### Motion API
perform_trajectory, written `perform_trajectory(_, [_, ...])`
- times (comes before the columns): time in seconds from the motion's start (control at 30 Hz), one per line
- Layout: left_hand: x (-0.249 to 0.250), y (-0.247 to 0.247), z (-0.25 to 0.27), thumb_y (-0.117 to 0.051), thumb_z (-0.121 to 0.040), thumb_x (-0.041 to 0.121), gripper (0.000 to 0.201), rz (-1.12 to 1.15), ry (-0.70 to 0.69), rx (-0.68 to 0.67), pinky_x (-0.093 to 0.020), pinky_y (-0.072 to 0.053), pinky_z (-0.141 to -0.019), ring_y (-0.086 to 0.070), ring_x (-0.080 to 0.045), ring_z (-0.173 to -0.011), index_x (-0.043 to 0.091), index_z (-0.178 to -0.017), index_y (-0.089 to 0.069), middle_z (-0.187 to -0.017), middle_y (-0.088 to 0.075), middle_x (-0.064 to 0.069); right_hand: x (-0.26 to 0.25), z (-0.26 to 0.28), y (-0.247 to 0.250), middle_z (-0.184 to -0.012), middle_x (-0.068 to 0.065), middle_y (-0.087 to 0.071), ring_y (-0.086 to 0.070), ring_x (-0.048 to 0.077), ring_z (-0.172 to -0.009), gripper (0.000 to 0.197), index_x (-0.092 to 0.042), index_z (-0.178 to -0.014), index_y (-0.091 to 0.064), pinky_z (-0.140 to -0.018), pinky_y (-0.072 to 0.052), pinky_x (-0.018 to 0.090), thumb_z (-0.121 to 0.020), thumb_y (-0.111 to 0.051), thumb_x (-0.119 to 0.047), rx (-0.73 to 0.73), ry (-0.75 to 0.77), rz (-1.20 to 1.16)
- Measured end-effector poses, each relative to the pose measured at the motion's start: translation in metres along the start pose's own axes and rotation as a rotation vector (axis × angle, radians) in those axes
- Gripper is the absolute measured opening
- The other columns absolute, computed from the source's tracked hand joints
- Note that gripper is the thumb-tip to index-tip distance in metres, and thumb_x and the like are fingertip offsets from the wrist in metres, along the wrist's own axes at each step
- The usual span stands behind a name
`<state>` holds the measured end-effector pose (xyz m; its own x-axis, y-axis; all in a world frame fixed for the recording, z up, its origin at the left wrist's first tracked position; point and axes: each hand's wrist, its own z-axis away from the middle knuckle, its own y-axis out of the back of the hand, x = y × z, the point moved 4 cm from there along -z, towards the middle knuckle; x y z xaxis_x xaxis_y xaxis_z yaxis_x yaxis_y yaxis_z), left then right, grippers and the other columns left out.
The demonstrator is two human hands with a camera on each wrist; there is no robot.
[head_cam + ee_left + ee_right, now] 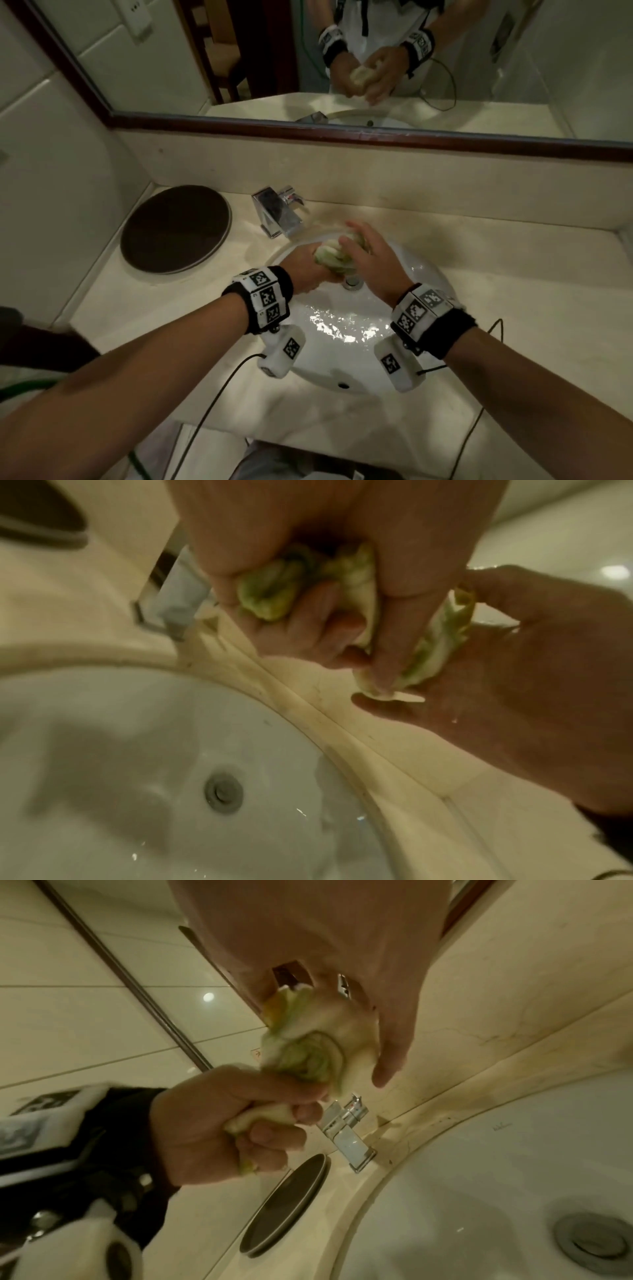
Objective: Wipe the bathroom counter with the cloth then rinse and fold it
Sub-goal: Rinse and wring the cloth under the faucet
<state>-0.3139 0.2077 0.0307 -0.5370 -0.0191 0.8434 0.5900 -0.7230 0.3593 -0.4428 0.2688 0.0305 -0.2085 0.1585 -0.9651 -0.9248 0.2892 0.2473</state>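
A bunched white and green cloth (pixel 334 258) is squeezed between both hands over the white sink basin (pixel 428 274). My left hand (pixel 308 265) grips its near end in a fist, seen in the right wrist view as a left hand (pixel 219 1123) with cloth (pixel 308 1050) bulging out of the top. My right hand (pixel 371 255) lies over the far end and wraps it. In the left wrist view the left fingers (pixel 394 582) press the cloth (pixel 274 596) into the right hand (pixel 531 674). Most of the cloth is hidden inside the hands.
A chrome faucet (pixel 277 212) stands just behind and left of the hands. A dark round tray (pixel 174 228) lies on the cream counter (pixel 513 301) at the left. The basin is wet, with the drain (pixel 352 283) under the hands. A mirror (pixel 376 51) runs along the back wall.
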Motion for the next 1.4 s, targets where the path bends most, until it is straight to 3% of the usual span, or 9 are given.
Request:
perform_trajectory(0.1, [0.015, 0.006, 0.003, -0.076, -0.079, 0.020, 0.031, -0.328, -0.241, 0.142, -0.018, -0.039, -0.071, -0.055, -0.001, -0.080, 0.026, -0.106, -0.060, -0.091, -0.059, 0.016, 0.016, 0.004, 0.006, -0.133, 0.008, -0.052, -0.056, 0.025, -0.112, 0.044, -0.025, -0.130, -0.051, -0.085, -0.056, 0.053, -0.092, -0.046, -0.046, -0.046, -0.224, -0.134])
perform_trajectory(0.23, [0.027, 0.005, 0.009, -0.057, -0.089, 0.017, 0.030, -0.902, -0.404, 0.187, -0.028, -0.042, -0.074, -0.056, -0.020, -0.094, 0.026, -0.117, -0.054, -0.105, -0.056, 0.004, 0.030, 0.013, 0.007, -0.118, 0.021, -0.064, -0.064, 0.044, -0.101, 0.072, -0.011, -0.126, -0.056, -0.072, -0.057, 0.049, -0.089, -0.035, -0.070, -0.168, -0.662, -0.558])
perform_trajectory(0.43, [0.029, -0.020, 0.009, -0.055, -0.093, 0.013, 0.053, -1.288, -0.420, 0.185, -0.032, -0.044, -0.068, -0.056, -0.031, -0.100, 0.012, -0.140, -0.032, -0.119, -0.049, -0.015, 0.016, 0.009, -0.012, -0.095, 0.017, -0.072, -0.070, 0.033, -0.084, 0.054, -0.009, -0.098, -0.069, -0.075, -0.059, 0.045, -0.092, -0.047, -0.057, -0.162, -0.675, -0.397])
perform_trajectory(0.57, [0.028, -0.026, 0.006, -0.062, -0.088, 0.023, 0.048, -1.155, -0.219, 0.215, -0.038, -0.050, -0.081, -0.056, -0.030, -0.103, 0.007, -0.127, -0.040, -0.116, -0.052, -0.012, 0.014, -0.005, -0.021, -0.102, 0.013, -0.067, -0.065, 0.032, -0.092, 0.031, -0.016, -0.086, -0.065, -0.072, -0.059, 0.042, -0.091, -0.051, -0.044, 0.155, -0.632, -0.305])
perform_trajectory(0.7, [0.032, -0.018, 0.001, -0.064, -0.080, 0.040, 0.032, -1.003, -0.085, 0.232, -0.031, -0.047, -0.067, -0.061, -0.023, -0.083, 0.018, -0.100, -0.053, -0.095, -0.062, -0.003, 0.002, -0.010, -0.013, -0.074, 0.003, -0.062, -0.057, 0.025, -0.077, 0.031, -0.009, -0.075, -0.064, -0.065, -0.042, 0.030, -0.088, -0.050, -0.034, 0.267, -0.397, 0.037])
perform_trajectory(0.9, [0.019, -0.011, -0.009, -0.057, -0.083, 0.048, 0.024, -0.845, -0.022, 0.129, -0.025, -0.044, -0.056, -0.056, -0.011, -0.064, 0.024, -0.084, -0.061, -0.079, -0.064, 0.003, -0.011, -0.022, -0.015, -0.063, 0.001, -0.058, -0.055, 0.025, -0.071, 0.021, -0.011, -0.064, -0.062, -0.065, -0.041, 0.030, -0.078, -0.061, -0.027, 0.237, -0.254, 0.211])
perform_trajectory(1.17, [0.002, -0.013, -0.017, -0.081, -0.069, 0.041, 0.043, -0.388, 0.002, -0.056, -0.030, -0.055, -0.080, -0.063, -0.014, -0.082, 0.018, -0.102, -0.068, -0.091, -0.069, 0.001, -0.007, -0.027, -0.019, -0.058, 0.005, -0.059, -0.056, 0.023, -0.062, 0.019, -0.017, -0.054, -0.059, -0.063, -0.050, 0.036, -0.072, -0.065, -0.019, 0.195, -0.130, 0.246])
perform_trajectory(1.33, [0.006, -0.009, -0.014, -0.083, -0.071, 0.029, 0.032, -0.202, 0.172, -0.244, -0.023, -0.045, -0.043, -0.047, -0.009, -0.040, 0.006, -0.078, -0.063, -0.059, -0.055, -0.001, -0.006, -0.028, -0.016, -0.050, -0.007, -0.047, -0.046, 0.011, -0.052, 0.024, -0.022, -0.051, -0.052, -0.054, -0.041, 0.028, -0.071, -0.065, -0.021, 0.185, -0.027, 0.208])
perform_trajectory(1.4, [0.006, -0.009, -0.011, -0.077, -0.079, 0.021, 0.020, -0.076, 0.221, -0.351, -0.025, -0.052, -0.051, -0.056, -0.010, -0.047, 0.006, -0.084, -0.065, -0.066, -0.061, -0.003, -0.007, -0.027, -0.015, -0.052, -0.009, -0.048, -0.044, 0.007, -0.051, 0.027, -0.025, -0.053, -0.051, -0.052, -0.041, 0.024, -0.074, -0.067, -0.018, 0.181, 0.016, 0.191])
